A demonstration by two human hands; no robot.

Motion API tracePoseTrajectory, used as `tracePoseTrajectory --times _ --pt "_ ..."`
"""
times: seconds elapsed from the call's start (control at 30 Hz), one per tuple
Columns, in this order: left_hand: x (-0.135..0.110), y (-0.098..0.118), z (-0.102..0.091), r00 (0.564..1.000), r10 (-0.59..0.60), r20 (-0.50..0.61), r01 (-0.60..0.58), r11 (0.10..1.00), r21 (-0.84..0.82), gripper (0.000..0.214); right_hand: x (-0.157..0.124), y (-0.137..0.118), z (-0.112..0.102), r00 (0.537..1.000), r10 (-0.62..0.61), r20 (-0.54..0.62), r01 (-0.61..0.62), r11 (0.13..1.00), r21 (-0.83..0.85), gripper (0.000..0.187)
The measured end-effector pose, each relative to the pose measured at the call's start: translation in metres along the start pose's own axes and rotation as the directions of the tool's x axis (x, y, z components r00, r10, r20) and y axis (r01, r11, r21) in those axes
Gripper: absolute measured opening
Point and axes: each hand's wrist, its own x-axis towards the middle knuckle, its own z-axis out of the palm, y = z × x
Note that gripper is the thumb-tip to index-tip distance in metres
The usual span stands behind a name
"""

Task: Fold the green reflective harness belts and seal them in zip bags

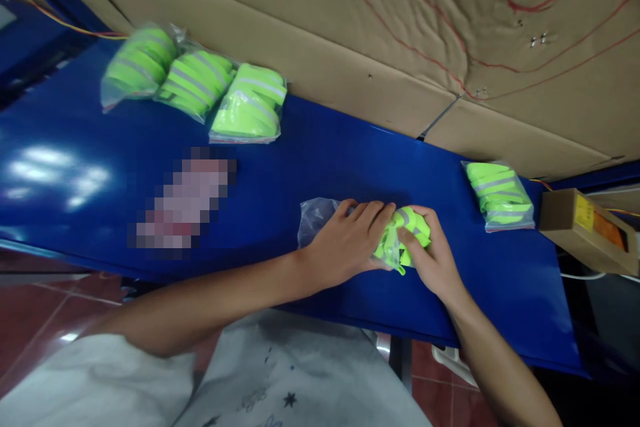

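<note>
Near the front of the blue table, my right hand (431, 250) closes around a bundled neon yellow-green reflective vest (413, 221) with silver stripes, thumb on top. My left hand (345, 240) curls over a clear plastic bag (316, 217), its fingertips against the left side of the bundle. The bag's loose end sticks out to the left of that hand. Part of the vest seems to sit inside the bag's mouth, but my fingers hide how far. A small neon strap end hangs below the bundle.
Three bagged neon bundles (250, 103) lie along the back left of the blue table (330, 147). Another bagged bundle (500, 197) lies at the right, beside a cardboard box (580, 227). A pixelated item (185, 203) lies at the left. Brown board (310, 33) with red wires stands behind.
</note>
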Motion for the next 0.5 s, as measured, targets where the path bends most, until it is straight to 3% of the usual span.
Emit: tracePoseTrajectory --times 0.2,0.4,0.5 --pt "-0.0008 0.0015 -0.0039 0.999 -0.028 -0.038 0.028 1.000 0.000 0.107 -0.0041 -0.0082 0.0054 1.000 0.009 -0.013 -0.008 0.996 0.090 0.039" --pt "-0.0032 0.0023 -0.0079 0.998 0.001 -0.064 -0.006 0.997 -0.079 0.085 -0.0066 -0.0079 0.0049 0.982 -0.160 -0.098 0.145 0.979 -0.142 0.021" --pt "-0.0045 0.0068 -0.0077 0.999 0.004 -0.053 -0.009 0.995 -0.096 0.083 -0.0084 -0.0056 0.0093 0.967 -0.243 -0.076 0.226 0.957 -0.181 0.015"
